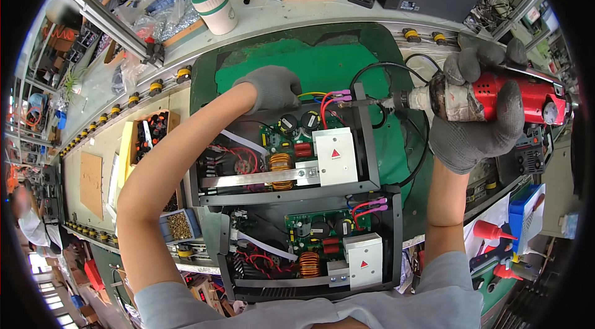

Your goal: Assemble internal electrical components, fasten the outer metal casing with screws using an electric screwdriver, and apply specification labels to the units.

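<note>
Currently, a red power tool (484, 94) is gripped by the gloved right hand (465, 140), whose fingers are wrapped around its body. Its narrow tip is pointed leftward across the rim of the upper black case (285, 194), close to the purple connectors (339, 94); whether they are touched cannot be told. The gloved left hand (273, 88) is held at the far edge of that case, its fingers curled inward beside a yellow wire (313, 94); whether the wire is pinched cannot be told. The upper case is set on a green mat (310, 50), and a similar lower case (396, 242) is placed nearer the body. Small brass-coloured parts are kept in a blue-grey tray (165, 228) to the left.
</note>
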Motion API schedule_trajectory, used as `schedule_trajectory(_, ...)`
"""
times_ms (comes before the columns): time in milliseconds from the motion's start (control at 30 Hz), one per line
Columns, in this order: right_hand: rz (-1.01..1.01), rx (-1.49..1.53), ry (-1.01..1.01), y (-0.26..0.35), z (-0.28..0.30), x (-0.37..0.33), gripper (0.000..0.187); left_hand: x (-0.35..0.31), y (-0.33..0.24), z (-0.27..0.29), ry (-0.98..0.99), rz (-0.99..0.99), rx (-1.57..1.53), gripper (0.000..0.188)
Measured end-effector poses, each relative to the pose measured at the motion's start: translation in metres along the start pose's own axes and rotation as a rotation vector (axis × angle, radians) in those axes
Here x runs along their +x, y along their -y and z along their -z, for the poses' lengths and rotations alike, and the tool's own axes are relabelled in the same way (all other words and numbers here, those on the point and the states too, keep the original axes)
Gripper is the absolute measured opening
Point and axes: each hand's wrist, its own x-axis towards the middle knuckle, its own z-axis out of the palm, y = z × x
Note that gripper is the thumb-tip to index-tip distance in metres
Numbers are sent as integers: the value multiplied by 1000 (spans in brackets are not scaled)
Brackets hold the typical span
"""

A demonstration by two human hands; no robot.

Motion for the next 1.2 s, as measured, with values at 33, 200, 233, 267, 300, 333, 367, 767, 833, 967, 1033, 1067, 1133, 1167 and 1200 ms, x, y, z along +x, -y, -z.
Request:
schedule_trajectory(33, -18, -21, -3, 0, 4, -4, 44, 5, -1, 0, 88, -32, 22, 27)
schedule_trajectory(200, -87, -20, 51, 1, 17, -8, 45, 20, 3, 19, 167, -112, -79, 28)
schedule_trajectory(233, -91, -21, 45, 0, 17, -8, 45, 22, 1, 25, 160, -101, -231, 27)
schedule_trajectory(267, -95, -36, 40, 0, 19, -9, 45, 28, -5, 29, 155, -102, -390, 26)
schedule_trajectory(300, -95, -39, 38, -1, 19, -8, 45, 31, -11, 33, 158, -103, -390, 26)
schedule_trajectory(333, -82, -81, 7, -2, 19, -9, 46, 36, -19, 36, 165, -78, -461, 25)
schedule_trajectory(367, -69, -118, -24, -4, 18, -9, 46, 39, -23, 37, 171, -49, -530, 24)
schedule_trajectory(767, -245, -525, -232, -14, 3, -22, 47, 32, -21, 0, 271, 36, -748, 23)
schedule_trajectory(833, -226, -559, -164, -22, 2, -24, 47, 18, -40, -8, 263, 139, -943, 22)
schedule_trajectory(967, -172, -615, 11, -26, -5, -21, 48, 16, -38, -12, 193, 232, -1004, 23)
schedule_trajectory(1033, -175, -646, 26, -29, -3, -22, 49, 19, -35, -15, 192, 232, -1002, 23)
schedule_trajectory(1067, -180, -671, 36, -31, -3, -21, 49, 20, -34, -16, 192, 240, -997, 24)
schedule_trajectory(1133, -193, -719, 58, -36, -2, -21, 50, 23, -32, -21, 181, 242, -1004, 24)
schedule_trajectory(1167, -198, -743, 70, -39, -2, -21, 50, 23, -32, -21, 169, 244, -1010, 25)
schedule_trajectory(1200, -204, -767, 82, -41, 0, -22, 50, 22, -33, -20, 168, 244, -1011, 25)
